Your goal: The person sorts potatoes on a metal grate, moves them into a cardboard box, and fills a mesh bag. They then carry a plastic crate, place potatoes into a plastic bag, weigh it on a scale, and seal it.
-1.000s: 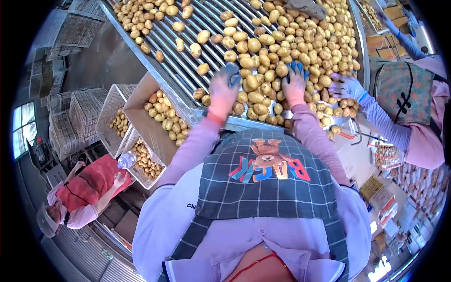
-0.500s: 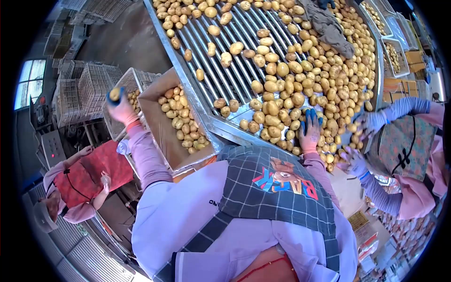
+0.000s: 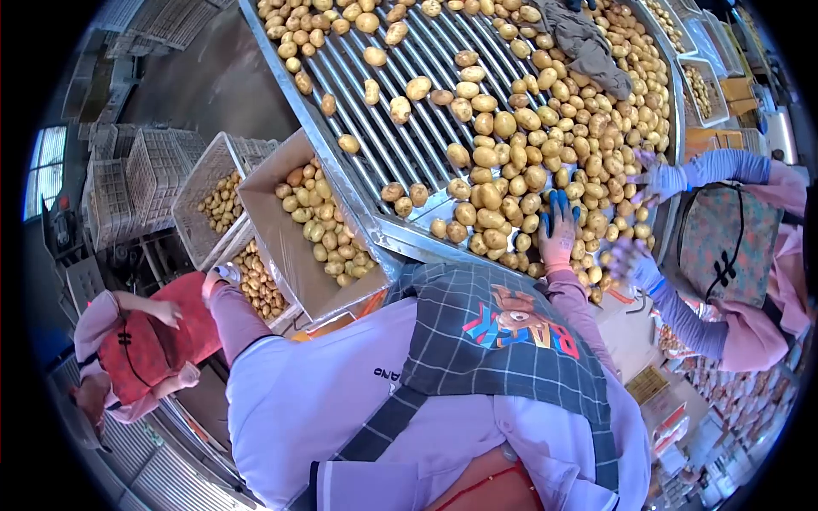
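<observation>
My right hand (image 3: 558, 232), in a glove with blue fingers, lies over the potatoes (image 3: 490, 198) at the near edge of the sorting table (image 3: 400, 232). Its fingers are stretched out on top of them. My left hand (image 3: 218, 279) is low at the left, beside a crate of small potatoes (image 3: 262, 285). Its fingers are mostly hidden, so I cannot tell what it holds. Between my arms stands a lined cardboard box (image 3: 277, 213) partly filled with larger potatoes (image 3: 328, 230).
A second white crate (image 3: 192, 209) of potatoes stands beyond the box. Metal rollers (image 3: 417, 128) cross the table, and a grey cloth (image 3: 588, 51) lies on its potatoes. At right a co-worker's gloved hands (image 3: 648, 221) reach over the pile; another person (image 3: 141, 341) is at left.
My left hand, which held a potato over the far crate, has dropped back toward the near crate, and that potato no longer shows. My right hand stays on the pile; the co-worker's hands shifted slightly.
</observation>
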Tool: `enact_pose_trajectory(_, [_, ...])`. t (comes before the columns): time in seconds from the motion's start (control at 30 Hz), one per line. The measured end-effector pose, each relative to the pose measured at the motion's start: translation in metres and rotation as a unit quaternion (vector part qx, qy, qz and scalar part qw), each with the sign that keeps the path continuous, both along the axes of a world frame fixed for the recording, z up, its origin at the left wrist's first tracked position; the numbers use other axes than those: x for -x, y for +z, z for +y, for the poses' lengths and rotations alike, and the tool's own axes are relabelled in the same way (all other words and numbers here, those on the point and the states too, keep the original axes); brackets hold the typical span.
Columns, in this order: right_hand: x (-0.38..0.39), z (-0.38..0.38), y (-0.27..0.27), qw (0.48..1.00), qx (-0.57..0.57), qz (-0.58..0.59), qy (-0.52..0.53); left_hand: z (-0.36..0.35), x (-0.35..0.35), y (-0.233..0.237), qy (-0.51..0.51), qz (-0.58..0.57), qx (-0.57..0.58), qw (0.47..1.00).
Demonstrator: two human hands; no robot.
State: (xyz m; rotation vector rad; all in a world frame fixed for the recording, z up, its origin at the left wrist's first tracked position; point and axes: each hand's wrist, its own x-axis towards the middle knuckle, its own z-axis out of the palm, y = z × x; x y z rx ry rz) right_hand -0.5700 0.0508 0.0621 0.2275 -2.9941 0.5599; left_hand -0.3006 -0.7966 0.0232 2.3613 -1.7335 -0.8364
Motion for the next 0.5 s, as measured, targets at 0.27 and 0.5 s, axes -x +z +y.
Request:
enact_pose_trajectory(0.27, [-0.012,-0.062,0.076,0.968,0.023,-0.045,0.245,0.368,0.255,0.068,-0.474,0.192,0.227,0.829])
enact_pose_trajectory(0.5, [0.032,0.072,-0.022,0.994,-0.065,0.056,-0.064,0.593,0.276,0.067,-0.77,0.3,0.015,0.562])
